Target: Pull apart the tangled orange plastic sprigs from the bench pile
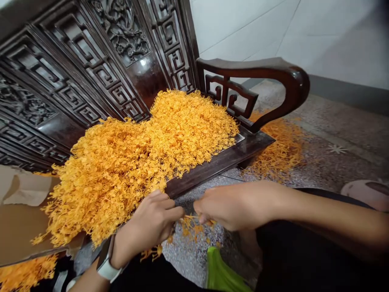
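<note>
A big heap of small orange plastic sprigs (142,158) covers the seat of a dark carved wooden bench (219,162). My left hand (152,223) is closed in a pinch just below the bench's front edge, a white watch on its wrist. My right hand (234,207) is closed too, facing the left one. Between the two hands runs a small orange sprig piece (191,221), each hand gripping one end. A few orange bits hang below it.
More orange sprigs lie on the speckled floor (319,162) beyond the bench's armrest (273,71) and at bottom left. A brown cardboard sheet (18,227) lies left. A green bag (221,275) sits below my hands. My dark-clothed legs fill the lower right.
</note>
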Demonstrator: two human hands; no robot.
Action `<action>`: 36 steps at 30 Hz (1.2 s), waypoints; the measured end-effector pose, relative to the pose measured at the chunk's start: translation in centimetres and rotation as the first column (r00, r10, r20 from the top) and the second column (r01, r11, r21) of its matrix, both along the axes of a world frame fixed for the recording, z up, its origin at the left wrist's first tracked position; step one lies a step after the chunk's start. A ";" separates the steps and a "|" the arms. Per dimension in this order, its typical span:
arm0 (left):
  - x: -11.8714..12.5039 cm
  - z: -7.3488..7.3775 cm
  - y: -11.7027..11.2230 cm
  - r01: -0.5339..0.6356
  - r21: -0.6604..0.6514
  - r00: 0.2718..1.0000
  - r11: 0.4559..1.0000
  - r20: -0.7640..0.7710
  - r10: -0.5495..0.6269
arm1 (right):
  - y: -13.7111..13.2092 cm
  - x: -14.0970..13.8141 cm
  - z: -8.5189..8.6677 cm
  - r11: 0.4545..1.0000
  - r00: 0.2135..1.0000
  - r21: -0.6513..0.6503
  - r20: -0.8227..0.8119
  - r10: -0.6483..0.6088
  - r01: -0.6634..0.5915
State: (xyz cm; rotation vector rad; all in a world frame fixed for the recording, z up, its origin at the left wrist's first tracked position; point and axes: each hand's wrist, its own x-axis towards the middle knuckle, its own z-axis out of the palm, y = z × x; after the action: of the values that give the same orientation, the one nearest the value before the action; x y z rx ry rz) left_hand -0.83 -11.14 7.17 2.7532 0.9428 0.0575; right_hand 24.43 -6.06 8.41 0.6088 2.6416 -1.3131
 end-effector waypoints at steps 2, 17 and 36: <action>0.4 0.6 -0.3 -0.009 0.025 1.000 1.000 0.012 0.009 | 0.1 0.1 0.8 0.999 0.999 0.020 0.032 0.040 -0.040; -6.5 -0.3 1.0 -0.404 0.185 0.908 0.896 0.195 0.370 | -0.8 5.2 0.0 0.907 0.980 -0.380 -0.151 0.131 -0.180; 1.8 -2.1 2.0 -0.251 0.058 0.968 0.966 0.031 0.250 | 4.5 -4.7 -0.5 0.271 0.340 -0.933 -0.181 -0.923 0.239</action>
State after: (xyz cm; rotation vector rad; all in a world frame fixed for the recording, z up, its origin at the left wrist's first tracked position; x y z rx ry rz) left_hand 1.00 -9.15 5.03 2.6643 1.2987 0.1637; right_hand 19.68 -1.57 7.87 1.3197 1.5413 -3.3899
